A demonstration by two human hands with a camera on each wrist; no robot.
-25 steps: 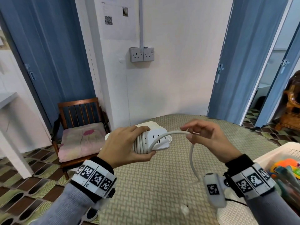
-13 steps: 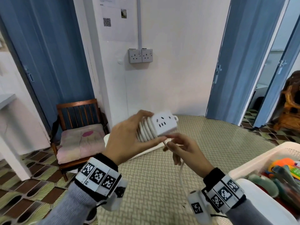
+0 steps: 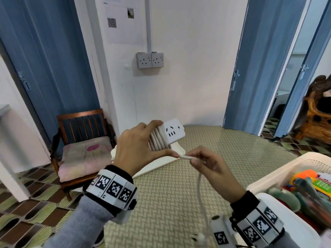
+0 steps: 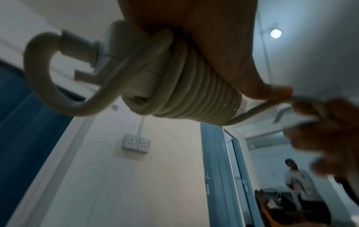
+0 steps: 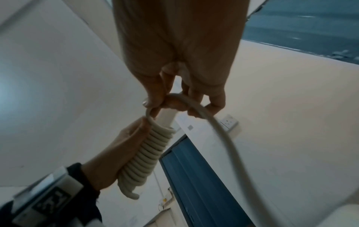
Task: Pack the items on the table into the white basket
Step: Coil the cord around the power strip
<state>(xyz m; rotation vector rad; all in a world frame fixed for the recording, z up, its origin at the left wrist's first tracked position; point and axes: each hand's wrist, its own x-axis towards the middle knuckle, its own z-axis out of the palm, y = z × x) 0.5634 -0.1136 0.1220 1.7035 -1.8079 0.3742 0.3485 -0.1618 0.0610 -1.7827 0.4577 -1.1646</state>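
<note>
Since half a second ago the right hand (image 3: 211,167) has swung out from under the white plastic power strip (image 3: 172,132) to a spot just right of it and below it, drawing the thick white rubber cable (image 3: 200,187) taut from the coil, while the strip has stayed raised above the counter (image 3: 170,203) with its woven olive covering. The left hand (image 3: 138,149) grips the power strip with its fingers (image 3: 157,123) curled over the top and the thumb pressed beneath against the wound turns of cable, socket face turned toward the camera. In the left wrist view the turns sit side by side around the strip's body, and a loop of cable (image 4: 64,86) arcs out from its end. The right hand's fingers (image 5: 155,98) pinch the free cable just beside the left thumb tip; from there the cable hangs down toward the counter's near edge. The white perforated plastic basket (image 3: 293,169) stands well to the right of the power strip, with colourful things already inside it. A flat white tray (image 3: 157,163) lies on the counter directly below the strip.
</note>
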